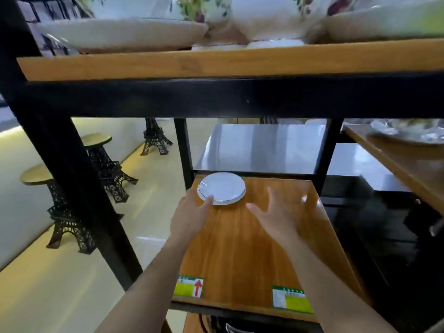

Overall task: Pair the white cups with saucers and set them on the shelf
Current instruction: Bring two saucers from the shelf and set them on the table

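Note:
A white saucer (pixel 221 188) with a thin dark rim line lies at the back left of the lower wooden shelf (pixel 252 248). My left hand (pixel 192 213) reaches to the saucer's near left edge, its fingertips touching the rim. My right hand (pixel 276 213) hovers over the shelf just right of the saucer, fingers spread, holding nothing. No white cup shows on this shelf board.
The upper shelf (pixel 216 63) carries white plates and flowered dishes. Black frame posts (pixel 185 150) stand at the shelf's corners. A neighbouring shelf (pixel 408 159) at right holds a glass dish. Tower-shaped stools (pixel 72 212) stand on the floor at left.

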`<state>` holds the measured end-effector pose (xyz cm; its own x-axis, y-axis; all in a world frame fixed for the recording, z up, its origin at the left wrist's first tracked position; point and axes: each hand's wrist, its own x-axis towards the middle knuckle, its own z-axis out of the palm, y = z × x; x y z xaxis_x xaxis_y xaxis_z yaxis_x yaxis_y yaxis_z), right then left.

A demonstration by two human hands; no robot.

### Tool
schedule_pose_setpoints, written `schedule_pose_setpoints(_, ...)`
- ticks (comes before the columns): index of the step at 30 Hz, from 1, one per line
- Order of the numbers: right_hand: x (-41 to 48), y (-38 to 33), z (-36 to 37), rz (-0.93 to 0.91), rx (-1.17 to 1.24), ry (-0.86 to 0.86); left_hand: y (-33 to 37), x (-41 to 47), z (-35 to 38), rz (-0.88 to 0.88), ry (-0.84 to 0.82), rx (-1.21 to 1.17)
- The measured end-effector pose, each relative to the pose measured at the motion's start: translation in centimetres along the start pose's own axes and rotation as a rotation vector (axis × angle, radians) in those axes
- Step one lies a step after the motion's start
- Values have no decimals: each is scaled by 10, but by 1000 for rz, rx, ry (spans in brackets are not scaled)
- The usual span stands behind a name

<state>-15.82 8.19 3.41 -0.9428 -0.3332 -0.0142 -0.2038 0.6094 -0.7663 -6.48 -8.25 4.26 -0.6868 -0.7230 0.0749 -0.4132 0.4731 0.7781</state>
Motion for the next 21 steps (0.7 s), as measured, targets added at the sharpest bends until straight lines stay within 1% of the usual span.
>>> schedule_pose_setpoints(4, 32, -11, 21, 134, 176, -39, -14, 43, 10, -180, -67, -155)
schedule_pose_setpoints(7, 52, -15, 36, 201, 204, -54, -25, 66, 17, -317, -112, -297)
schedule_pose_setpoints(9, 63, -14, 43, 219, 187, -63, -30, 78, 21, -374, -104, -334)
schedule_pose_setpoints(13, 81, -18, 52, 256, 223, -73, -30, 97, 29, -438, -128, -480)
schedule_pose_setpoints(14, 84, -19, 54, 264, 221, -69, -30, 99, 30, -437, -135, -483)
schedule_pose_setpoints(17, 91, -24, 60, 272, 179, -72, -28, 103, 37, -384, -137, -367)
schedule_pose_setpoints(18, 93, -25, 62, 264, 155, -80, -28, 105, 39, -381, -135, -371)
schedule_pose_setpoints(21, 95, -26, 67, 242, 125, -112, -26, 108, 38, -477, -145, -499)
